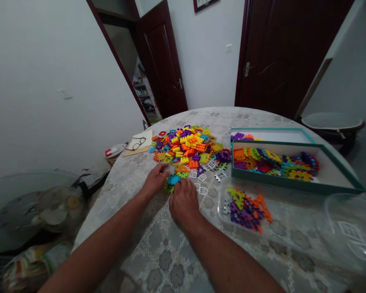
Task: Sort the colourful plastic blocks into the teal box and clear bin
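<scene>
My left hand point(156, 179) is at the near edge of the pile, its fingers bent and closed at the left side of a small cluster of toothed plastic building pieces. My right hand point(185, 200) curls over the right side of the same cluster, hiding part of it. A blue building piece point(173, 179) lies on top, between the hands, with yellow-green pieces point(168, 188) below it. Just beyond is a large heap of building pieces point(186, 142) in yellow, orange, purple, red, blue and green. Small white window-shaped pieces point(203, 190) lie right of my right hand.
A green-edged box point(293, 185) of sorted pieces stands at the right, its lid-like tray point(274, 133) behind. Nearer is a clear plastic tub point(224, 219) with purple and orange pieces. Black glasses point(138, 143) rest on paper at the left. A clear container point(350, 228) is far right.
</scene>
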A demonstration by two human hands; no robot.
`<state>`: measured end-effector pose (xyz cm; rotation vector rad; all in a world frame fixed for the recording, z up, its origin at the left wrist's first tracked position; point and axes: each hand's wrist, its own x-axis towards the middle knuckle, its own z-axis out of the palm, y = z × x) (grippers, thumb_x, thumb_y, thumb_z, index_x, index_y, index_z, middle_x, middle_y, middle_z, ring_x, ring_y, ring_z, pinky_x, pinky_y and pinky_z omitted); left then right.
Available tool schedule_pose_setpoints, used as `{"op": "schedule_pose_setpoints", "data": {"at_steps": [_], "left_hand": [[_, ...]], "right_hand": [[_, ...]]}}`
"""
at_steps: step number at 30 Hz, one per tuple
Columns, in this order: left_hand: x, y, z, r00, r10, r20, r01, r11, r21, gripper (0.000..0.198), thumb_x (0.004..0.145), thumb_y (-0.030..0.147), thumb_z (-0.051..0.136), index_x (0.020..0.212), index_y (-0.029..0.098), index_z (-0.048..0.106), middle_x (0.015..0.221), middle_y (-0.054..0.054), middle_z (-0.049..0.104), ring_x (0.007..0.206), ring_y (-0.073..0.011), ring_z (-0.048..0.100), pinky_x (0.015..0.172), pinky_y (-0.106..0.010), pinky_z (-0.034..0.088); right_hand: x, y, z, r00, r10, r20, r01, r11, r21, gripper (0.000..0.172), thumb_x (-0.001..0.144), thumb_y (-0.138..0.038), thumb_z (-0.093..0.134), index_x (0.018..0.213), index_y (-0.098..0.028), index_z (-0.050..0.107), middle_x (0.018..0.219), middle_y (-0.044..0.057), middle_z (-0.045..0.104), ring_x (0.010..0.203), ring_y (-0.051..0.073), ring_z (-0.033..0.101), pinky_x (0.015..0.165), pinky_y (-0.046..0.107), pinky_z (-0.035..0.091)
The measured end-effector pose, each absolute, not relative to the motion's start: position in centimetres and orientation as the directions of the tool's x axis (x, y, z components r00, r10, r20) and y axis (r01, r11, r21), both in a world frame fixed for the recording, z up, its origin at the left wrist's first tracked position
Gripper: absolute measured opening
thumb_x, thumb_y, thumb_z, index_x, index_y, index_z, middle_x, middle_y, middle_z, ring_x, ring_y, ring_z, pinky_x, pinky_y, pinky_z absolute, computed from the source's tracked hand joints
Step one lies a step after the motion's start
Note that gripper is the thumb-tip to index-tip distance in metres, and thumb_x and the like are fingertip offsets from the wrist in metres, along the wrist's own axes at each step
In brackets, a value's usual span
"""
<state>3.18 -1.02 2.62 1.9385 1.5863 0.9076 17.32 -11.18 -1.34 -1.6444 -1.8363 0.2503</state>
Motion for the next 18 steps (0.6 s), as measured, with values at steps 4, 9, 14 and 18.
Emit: {"op": "schedule_pose_setpoints", "data": {"at_steps": [4,9,14,18], "left_hand": [[2.9,-1.1,2.8,0.109,0.973,0.202,0.623,-0.226,0.749,0.042,0.083,0.038,0.067,0.121,0.02,0.071,0.107,-0.005,0.075,0.103,-0.0247,0.07,0.096,-0.041,0.056],[2.4,-1.2,2.0,0.109,0.984,0.142,0.489,-0.177,0.854,0.047,0.082,0.036,0.068,0.125,0.019,0.068,0.115,-0.008,0.075,0.105,-0.0245,0.071,0.097,-0.041,0.057],[1.8,-1.1,0.8,0.181,0.978,0.101,0.444,-0.173,0.879,0.041,0.08,0.034,0.072,0.119,0.022,0.072,0.116,-0.008,0.076,0.109,-0.0254,0.071,0.1,-0.042,0.057],[1.1,-0.8,0.5,0.17,0.981,0.097,0.404,-0.16,0.901,0.042,0.078,0.031,0.071,0.119,0.022,0.073,0.115,-0.008,0.076,0.106,-0.0248,0.072,0.096,-0.04,0.058]], "right_hand": [[17.8,-10.3,-1.4,0.035,0.941,0.336,0.807,0.172,-0.565,0.02,0.096,-0.019,0.062,0.114,-0.013,0.068,0.121,0.019,0.067,0.121,0.033,0.053,0.108,0.05,0.043],[18.3,-9.5,-1.6,0.077,0.948,0.307,0.806,0.122,-0.579,0.016,0.097,-0.017,0.059,0.111,-0.016,0.067,0.116,0.015,0.068,0.116,0.031,0.055,0.101,0.045,0.043],[18.5,-9.1,-2.0,0.105,0.948,0.302,0.802,0.099,-0.589,0.014,0.096,-0.015,0.056,0.103,-0.019,0.067,0.112,0.013,0.07,0.111,0.029,0.058,0.098,0.041,0.043],[18.5,-9.1,-2.4,0.123,0.94,0.32,0.776,0.11,-0.621,0.028,0.094,-0.017,0.058,0.12,-0.017,0.066,0.12,0.014,0.07,0.116,0.031,0.058,0.101,0.044,0.044]]}}
